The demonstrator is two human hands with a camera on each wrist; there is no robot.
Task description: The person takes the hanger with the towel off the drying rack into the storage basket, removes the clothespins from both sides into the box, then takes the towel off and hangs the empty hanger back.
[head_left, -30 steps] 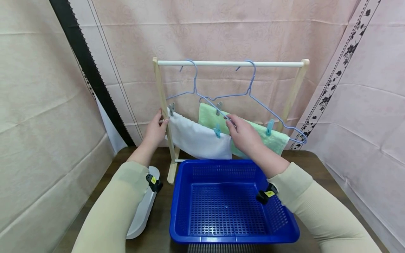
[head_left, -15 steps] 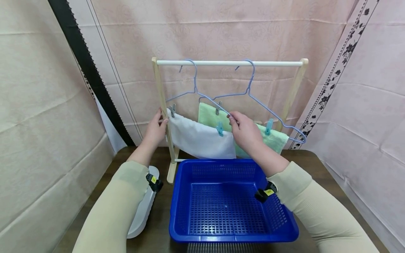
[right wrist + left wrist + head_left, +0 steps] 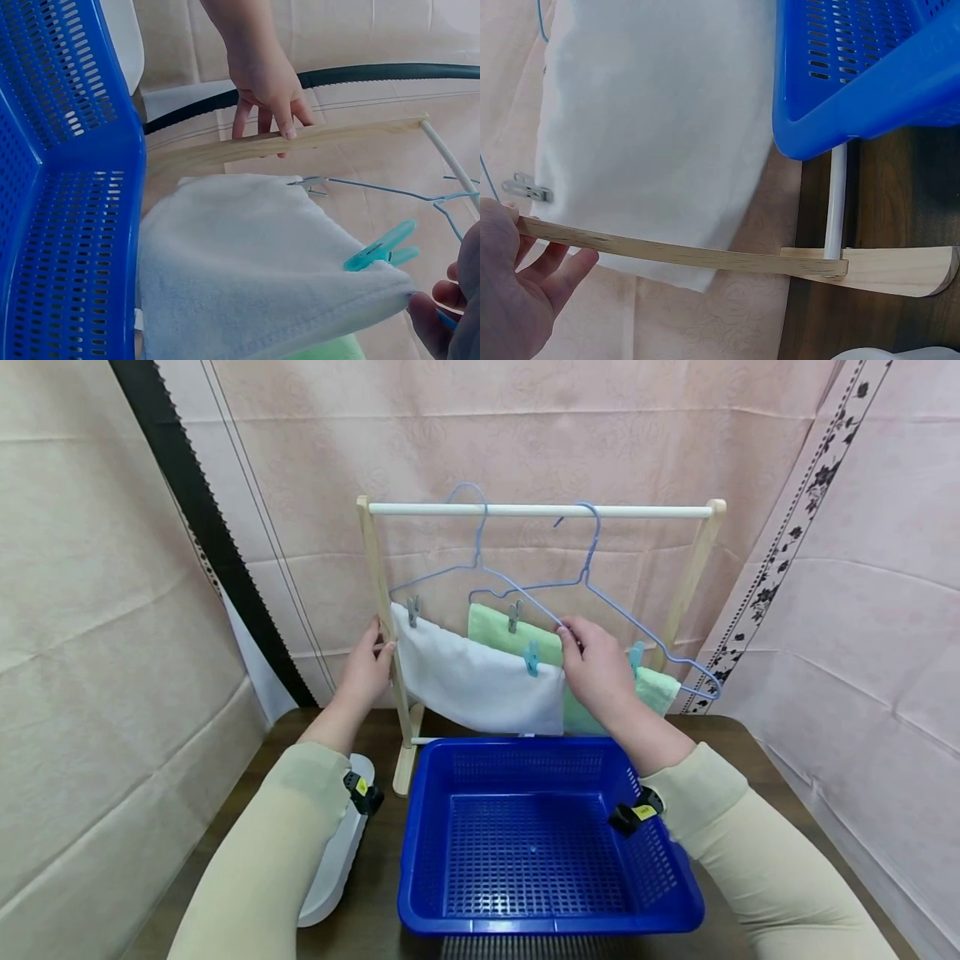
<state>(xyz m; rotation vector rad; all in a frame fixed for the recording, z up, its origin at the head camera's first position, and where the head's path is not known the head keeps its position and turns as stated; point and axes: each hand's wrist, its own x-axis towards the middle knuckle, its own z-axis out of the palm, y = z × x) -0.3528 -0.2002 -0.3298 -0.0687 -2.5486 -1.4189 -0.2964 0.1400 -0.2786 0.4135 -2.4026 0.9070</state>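
Observation:
A white towel (image 3: 472,681) hangs from a blue wire hanger (image 3: 513,583), fixed by a grey clip (image 3: 413,612) and a turquoise clip (image 3: 532,658). My right hand (image 3: 597,668) pinches that hanger's right end, beside the towel's corner. The hanger's hook stands raised above the white rail (image 3: 540,510) of a wooden rack. My left hand (image 3: 366,667) grips the rack's left post (image 3: 667,256), thumb in front and fingers behind. Behind hangs a green towel (image 3: 500,628), clipped to a second blue hanger (image 3: 622,610) hooked on the rail; my right hand hides part of it.
A blue perforated basket (image 3: 551,925) stands on the dark wooden table (image 3: 384,877) in front of the rack. Left of it, under my left forearm, lies a long white tray (image 3: 322,889). Pale fabric curtains (image 3: 540,435) enclose the table.
My right hand has moved right and slightly up with the white towel's hanger. That hanger's hook has risen off the rail and shifted right. My left hand stays on the post.

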